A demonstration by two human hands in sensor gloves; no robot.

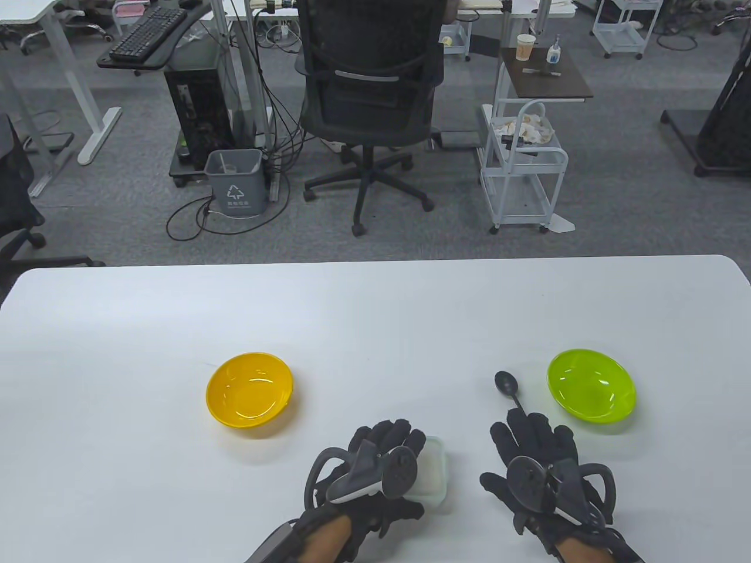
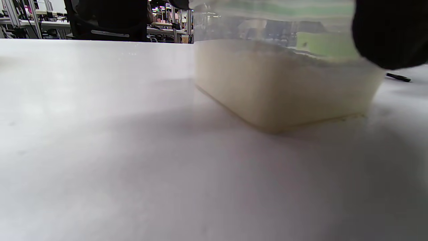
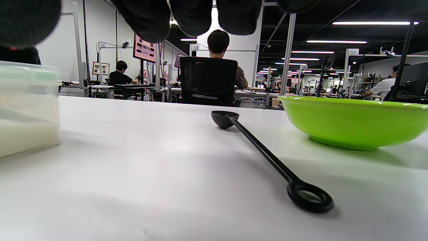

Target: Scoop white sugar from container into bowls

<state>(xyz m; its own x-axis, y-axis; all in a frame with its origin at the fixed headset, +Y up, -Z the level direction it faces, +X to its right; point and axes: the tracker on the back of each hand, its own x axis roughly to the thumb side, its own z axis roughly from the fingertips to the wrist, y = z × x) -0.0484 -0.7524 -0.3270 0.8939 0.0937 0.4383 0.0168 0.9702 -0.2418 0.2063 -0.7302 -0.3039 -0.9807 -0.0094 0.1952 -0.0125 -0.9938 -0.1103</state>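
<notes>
A clear sugar container (image 1: 435, 469) with a pale green rim sits at the near middle of the table. My left hand (image 1: 387, 454) lies over its top and holds it. In the left wrist view the white sugar (image 2: 284, 83) fills its lower part and one finger (image 2: 388, 33) presses its wall. A black spoon (image 1: 507, 384) lies flat between the container and the green bowl (image 1: 591, 385). My right hand (image 1: 531, 437) is open above the spoon's handle end. Its fingertips (image 3: 194, 16) hang above the spoon (image 3: 267, 157) without touching it. A yellow bowl (image 1: 249, 396) stands to the left.
Both bowls look empty. The white table (image 1: 375, 311) stretches away beyond them. An office chair (image 1: 369, 99) and a white cart (image 1: 522, 170) stand on the floor beyond the far edge.
</notes>
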